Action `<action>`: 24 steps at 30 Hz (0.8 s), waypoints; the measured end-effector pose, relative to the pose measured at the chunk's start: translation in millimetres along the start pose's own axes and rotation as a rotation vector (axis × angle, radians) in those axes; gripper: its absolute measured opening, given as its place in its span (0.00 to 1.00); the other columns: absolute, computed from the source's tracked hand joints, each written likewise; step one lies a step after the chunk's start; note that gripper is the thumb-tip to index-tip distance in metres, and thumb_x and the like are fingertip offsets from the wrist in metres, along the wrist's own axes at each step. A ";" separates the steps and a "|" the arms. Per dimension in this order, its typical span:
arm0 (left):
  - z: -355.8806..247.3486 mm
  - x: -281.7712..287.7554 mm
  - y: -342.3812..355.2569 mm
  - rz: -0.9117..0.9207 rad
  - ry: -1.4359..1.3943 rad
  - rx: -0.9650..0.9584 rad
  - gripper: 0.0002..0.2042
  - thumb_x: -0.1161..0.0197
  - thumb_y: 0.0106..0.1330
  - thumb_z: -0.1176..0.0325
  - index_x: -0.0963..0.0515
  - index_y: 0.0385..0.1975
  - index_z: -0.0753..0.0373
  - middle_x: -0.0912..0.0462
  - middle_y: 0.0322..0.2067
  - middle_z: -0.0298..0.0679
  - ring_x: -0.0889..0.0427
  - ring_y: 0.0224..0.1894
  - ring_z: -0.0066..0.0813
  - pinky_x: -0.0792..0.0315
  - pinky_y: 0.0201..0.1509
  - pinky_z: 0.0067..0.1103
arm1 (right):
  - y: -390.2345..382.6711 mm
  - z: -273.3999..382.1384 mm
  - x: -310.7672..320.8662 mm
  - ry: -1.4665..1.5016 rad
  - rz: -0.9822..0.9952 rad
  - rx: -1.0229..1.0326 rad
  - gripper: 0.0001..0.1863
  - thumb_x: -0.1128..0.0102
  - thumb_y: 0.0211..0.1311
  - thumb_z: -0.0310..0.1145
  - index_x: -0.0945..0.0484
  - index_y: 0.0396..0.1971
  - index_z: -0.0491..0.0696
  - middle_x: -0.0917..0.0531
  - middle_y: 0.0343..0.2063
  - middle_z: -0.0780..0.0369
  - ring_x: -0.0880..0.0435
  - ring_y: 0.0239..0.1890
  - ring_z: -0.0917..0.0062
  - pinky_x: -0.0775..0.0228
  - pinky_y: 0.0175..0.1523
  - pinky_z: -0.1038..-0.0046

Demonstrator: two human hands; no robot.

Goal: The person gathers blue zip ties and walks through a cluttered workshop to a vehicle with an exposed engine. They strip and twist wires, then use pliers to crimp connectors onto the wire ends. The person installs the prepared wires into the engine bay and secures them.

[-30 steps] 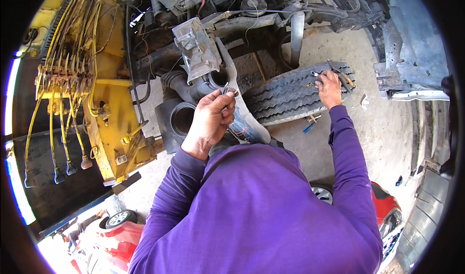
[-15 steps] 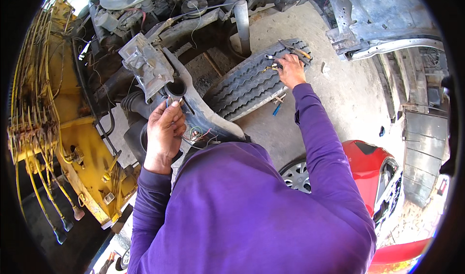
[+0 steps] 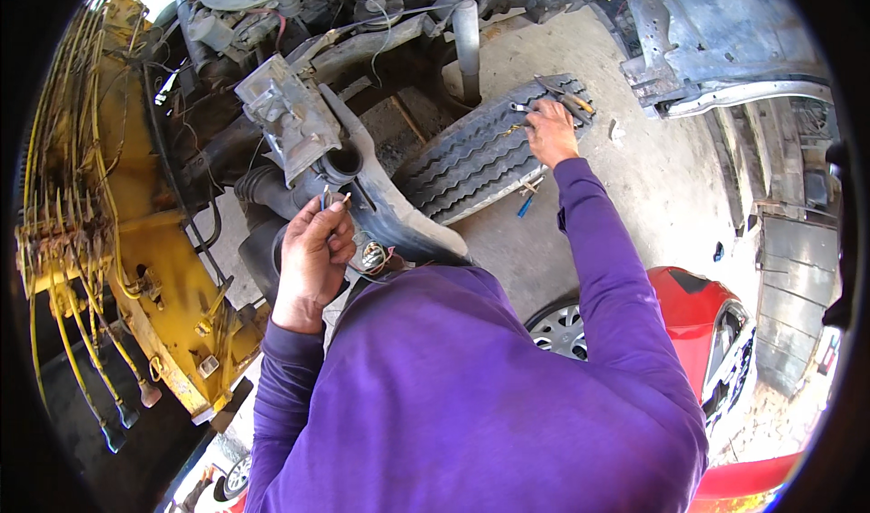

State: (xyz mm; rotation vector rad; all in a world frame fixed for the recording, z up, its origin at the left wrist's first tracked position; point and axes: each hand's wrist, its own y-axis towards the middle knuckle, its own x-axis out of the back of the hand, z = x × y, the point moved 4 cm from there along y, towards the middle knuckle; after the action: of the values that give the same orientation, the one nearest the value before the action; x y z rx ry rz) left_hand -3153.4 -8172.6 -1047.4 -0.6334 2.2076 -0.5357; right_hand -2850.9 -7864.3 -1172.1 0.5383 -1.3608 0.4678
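Note:
My left hand [image 3: 313,257], closed in a pinch, holds thin wire ends [image 3: 325,196], one bluish, that stick out past the thumb and forefinger. Just right of that wrist, a bundle of coloured wires [image 3: 375,257] lies near my body. My right hand [image 3: 552,134] reaches to the top of a large black tyre [image 3: 471,161], its fingers bent down on the tread. What those fingers grip is hidden. Pliers with yellowish handles [image 3: 578,105] lie beside them, and a short yellow strip [image 3: 515,130] shows by the fingertips. A small blue-handled tool [image 3: 526,207] is beside the tyre.
A dark metal frame piece [image 3: 390,200] with a bracket [image 3: 288,119] stands ahead of my left hand. Engine parts [image 3: 376,7] fill the far side. Yellow machinery with hoses [image 3: 154,282] is at left, a red car [image 3: 684,309] at right, a metal panel [image 3: 725,37] at far right.
The view has shifted slightly, moving the scene right and down. My right fingers have shifted a little on the tyre. The wire ends stand out more from my left pinch.

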 end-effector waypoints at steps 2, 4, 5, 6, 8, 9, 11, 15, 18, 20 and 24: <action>-0.7 0.1 -1.9 -0.003 0.053 -0.039 0.04 0.41 0.74 0.72 0.26 0.42 0.64 0.33 0.24 0.27 0.39 0.21 0.12 0.45 0.23 0.13 | 3.4 12.3 7.4 0.168 -0.140 -0.020 0.10 0.32 0.57 0.34 0.15 0.37 0.47 0.18 0.47 0.61 0.23 0.59 0.60 0.31 0.63 0.61; 2.7 2.9 2.3 0.054 0.083 -0.059 0.06 0.41 0.73 0.73 0.26 0.45 0.63 0.33 0.26 0.27 0.38 0.23 0.12 0.44 0.23 0.14 | -3.7 38.4 24.5 0.704 -0.088 -0.352 0.07 0.32 0.61 0.30 0.17 0.34 0.43 0.16 0.32 0.60 0.17 0.32 0.70 0.23 0.43 0.69; 1.8 -1.4 5.0 0.045 0.092 -0.078 0.04 0.40 0.72 0.73 0.25 0.43 0.63 0.33 0.25 0.26 0.38 0.22 0.12 0.45 0.23 0.14 | -11.0 59.7 25.9 0.998 -0.047 -0.383 0.07 0.32 0.62 0.29 0.17 0.36 0.42 0.16 0.32 0.61 0.18 0.31 0.74 0.23 0.41 0.71; 1.2 -5.9 8.2 0.039 0.101 -0.096 0.03 0.39 0.72 0.73 0.24 0.41 0.63 0.33 0.23 0.25 0.39 0.21 0.11 0.47 0.23 0.15 | -18.4 81.2 27.9 1.288 -0.001 -0.412 0.07 0.33 0.64 0.28 0.17 0.38 0.41 0.16 0.31 0.62 0.19 0.30 0.78 0.24 0.39 0.73; 5.3 -13.4 11.7 0.061 0.066 -0.121 0.03 0.37 0.72 0.73 0.23 0.41 0.62 0.32 0.23 0.24 0.39 0.22 0.11 0.47 0.23 0.15 | -31.1 148.8 48.8 1.808 0.128 -0.393 0.11 0.35 0.65 0.25 0.19 0.46 0.39 0.17 0.34 0.63 0.18 0.31 0.79 0.23 0.38 0.75; 7.9 -14.5 9.5 0.070 0.055 -0.129 0.04 0.36 0.72 0.73 0.23 0.41 0.62 0.31 0.23 0.24 0.38 0.22 0.11 0.47 0.23 0.14 | -36.5 180.5 64.7 1.910 0.192 -0.392 0.13 0.35 0.66 0.24 0.20 0.50 0.38 0.16 0.34 0.62 0.17 0.32 0.79 0.23 0.38 0.76; 8.4 -15.9 9.0 0.094 0.064 -0.135 0.04 0.35 0.72 0.72 0.23 0.40 0.62 0.32 0.22 0.23 0.40 0.21 0.10 0.48 0.23 0.14 | -40.3 221.8 81.2 2.050 0.324 -0.395 0.15 0.36 0.67 0.24 0.21 0.53 0.39 0.16 0.36 0.61 0.16 0.33 0.79 0.22 0.39 0.77; 1.4 -16.1 10.8 0.134 0.134 -0.191 0.04 0.34 0.72 0.72 0.23 0.39 0.62 0.32 0.21 0.22 0.42 0.19 0.10 0.48 0.23 0.15 | -38.0 247.5 95.5 1.967 0.472 -0.408 0.13 0.37 0.71 0.27 0.20 0.52 0.41 0.14 0.38 0.60 0.14 0.33 0.77 0.20 0.40 0.75; -4.2 -16.3 10.2 0.153 0.163 -0.197 0.05 0.34 0.72 0.71 0.23 0.39 0.62 0.31 0.21 0.23 0.41 0.20 0.10 0.47 0.23 0.15 | -34.6 255.6 101.7 1.891 0.458 -0.364 0.12 0.37 0.72 0.29 0.19 0.51 0.41 0.12 0.38 0.61 0.13 0.33 0.78 0.20 0.38 0.77; -5.6 -11.9 9.2 0.155 0.189 -0.202 0.05 0.33 0.72 0.71 0.23 0.38 0.62 0.31 0.22 0.23 0.40 0.20 0.10 0.46 0.23 0.16 | -34.2 260.0 106.0 1.892 0.443 -0.328 0.11 0.37 0.72 0.27 0.19 0.50 0.40 0.13 0.37 0.62 0.13 0.34 0.80 0.20 0.39 0.79; -9.7 -7.9 6.5 0.157 0.203 -0.206 0.05 0.34 0.72 0.70 0.23 0.38 0.62 0.30 0.22 0.23 0.39 0.20 0.10 0.46 0.23 0.16 | -35.1 269.1 117.6 1.654 0.330 -0.174 0.11 0.39 0.74 0.29 0.19 0.50 0.40 0.12 0.38 0.60 0.13 0.36 0.79 0.19 0.42 0.78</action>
State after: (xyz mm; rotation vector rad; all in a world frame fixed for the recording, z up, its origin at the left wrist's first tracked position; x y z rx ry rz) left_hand -3157.9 -8161.1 -1040.6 -0.5237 2.5010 -0.3052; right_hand -3022.1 -8055.8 -1025.6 -0.2864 0.1382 0.7738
